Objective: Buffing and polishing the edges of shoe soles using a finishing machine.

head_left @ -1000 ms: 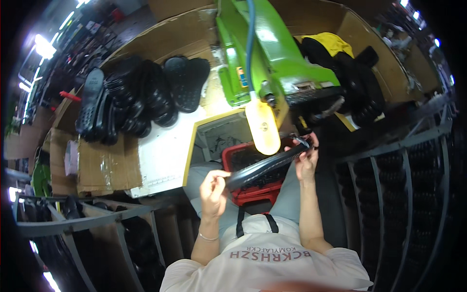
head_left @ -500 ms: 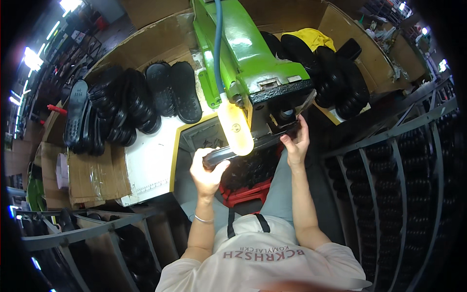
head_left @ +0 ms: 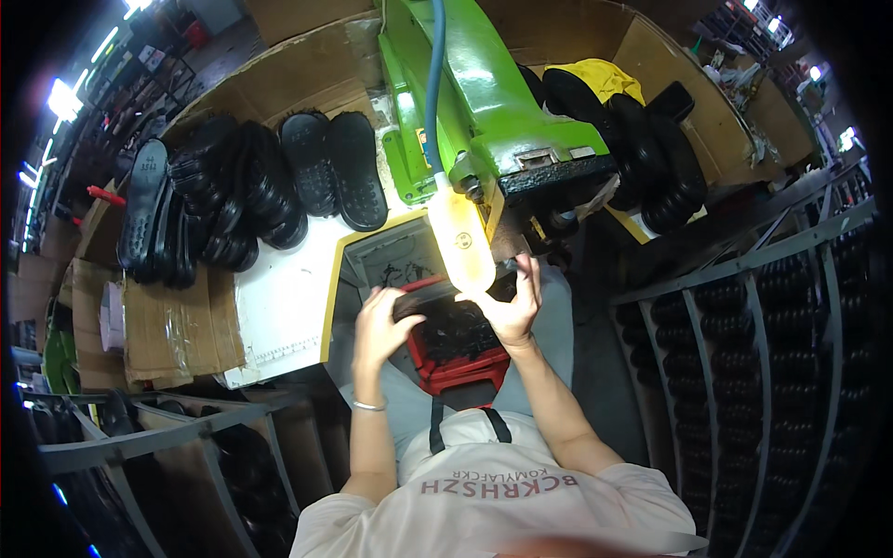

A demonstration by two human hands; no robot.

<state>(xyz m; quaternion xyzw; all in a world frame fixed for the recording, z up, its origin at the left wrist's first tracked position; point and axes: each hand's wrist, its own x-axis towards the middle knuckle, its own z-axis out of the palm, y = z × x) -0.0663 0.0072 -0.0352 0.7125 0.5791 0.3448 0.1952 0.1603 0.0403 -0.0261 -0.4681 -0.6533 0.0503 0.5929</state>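
Frame centre: black shoe sole (head_left: 456,312) held level under yellow lamp (head_left: 462,244), long axis left-right. Left hand (head_left: 377,325) grips left end, right hand (head_left: 514,312) right end, fingers curled.

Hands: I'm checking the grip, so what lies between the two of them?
In the head view, a black shoe sole spans from the left hand to the right hand, above a red crate.
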